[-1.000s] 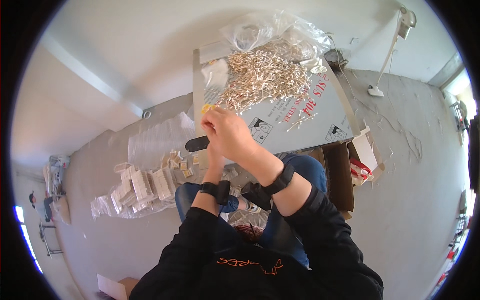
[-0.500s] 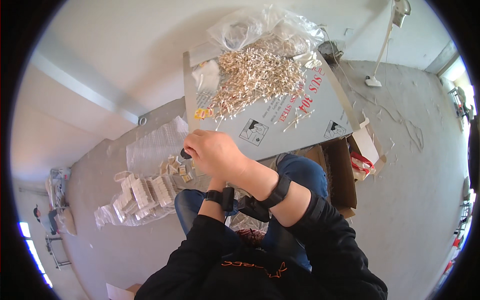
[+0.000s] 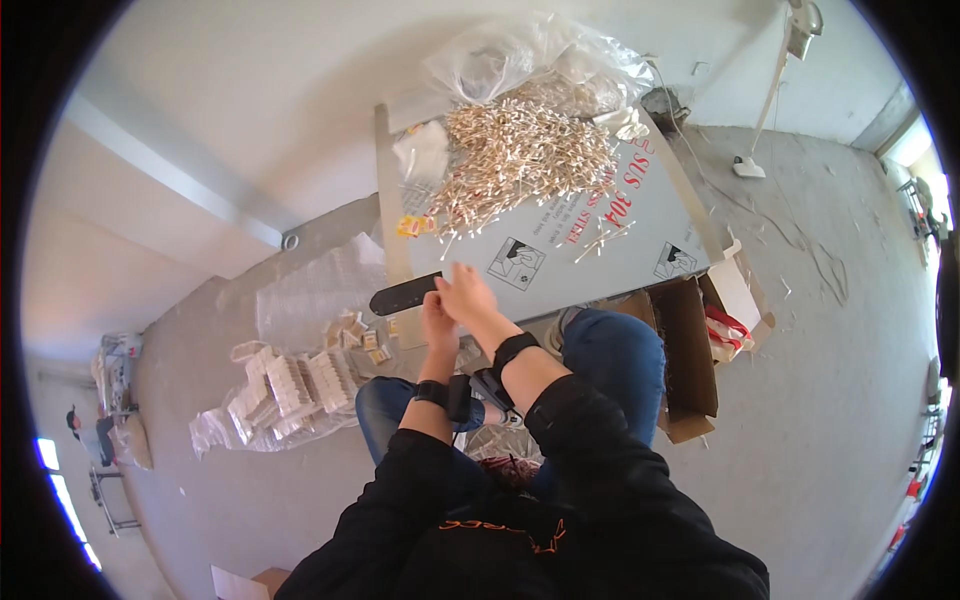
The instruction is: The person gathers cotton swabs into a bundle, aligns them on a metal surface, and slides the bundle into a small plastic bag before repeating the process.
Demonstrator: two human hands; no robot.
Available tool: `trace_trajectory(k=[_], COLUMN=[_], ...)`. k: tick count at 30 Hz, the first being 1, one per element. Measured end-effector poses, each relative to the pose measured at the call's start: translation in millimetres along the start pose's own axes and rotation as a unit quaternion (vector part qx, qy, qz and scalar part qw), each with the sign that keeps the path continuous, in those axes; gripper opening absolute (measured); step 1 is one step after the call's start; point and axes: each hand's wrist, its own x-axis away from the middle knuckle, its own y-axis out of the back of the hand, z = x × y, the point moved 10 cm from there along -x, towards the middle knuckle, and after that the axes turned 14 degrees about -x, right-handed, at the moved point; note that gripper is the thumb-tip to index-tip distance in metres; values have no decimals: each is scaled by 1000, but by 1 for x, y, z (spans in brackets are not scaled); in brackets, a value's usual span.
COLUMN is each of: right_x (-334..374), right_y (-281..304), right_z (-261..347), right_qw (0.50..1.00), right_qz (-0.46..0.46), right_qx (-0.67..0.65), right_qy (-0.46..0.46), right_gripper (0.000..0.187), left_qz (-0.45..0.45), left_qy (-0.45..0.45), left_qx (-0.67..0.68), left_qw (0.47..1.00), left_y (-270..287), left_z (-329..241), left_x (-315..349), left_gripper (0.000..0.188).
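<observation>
My left hand (image 3: 437,322) and my right hand (image 3: 468,294) meet at the table's near left edge, their fingers closed together. What they pinch, if anything, is hidden between them. Beside them a flat, long black object (image 3: 404,295) with a rounded end juts out to the left; its right end reaches the fingers, and I cannot tell whether a hand grips it. Beyond the hands, a big heap of cotton swabs (image 3: 530,155) covers the back of the grey tabletop (image 3: 600,270). Small yellow packets (image 3: 414,226) and a white plastic bag (image 3: 421,153) lie left of the heap.
Clear plastic sheeting (image 3: 540,60) is bunched behind the heap. On the floor at left are stacked small packs (image 3: 285,388) on bubble wrap (image 3: 320,287). An open cardboard box (image 3: 690,365) stands right of my knee. A white upright vacuum-like appliance (image 3: 765,120) leans at the back right.
My right hand has moved right and slightly down from across the left, uncovering the left hand and most of the black object. The view has shifted slightly.
</observation>
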Motion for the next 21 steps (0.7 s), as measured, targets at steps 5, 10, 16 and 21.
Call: trace_trajectory(k=[5,10,16,21], right_x=[-7,15,8,14], right_y=[-21,-30,-10,-5], right_z=[-86,-84,-82,-73], right_qw=[984,970,978,968], right_qz=[16,34,-23,-32], right_qx=[-177,-228,-206,-249], right_qy=[-24,-80,-6,-3], right_gripper=[35,37,34,32], left_qz=[62,58,51,99], left_qy=[28,52,114,154], left_qx=[-203,-216,-175,-76], left_qw=[977,973,977,980], left_y=[-22,8,-6,-15], left_z=[-1,24,20,7], left_x=[1,0,13,18], left_gripper=[18,22,25,28])
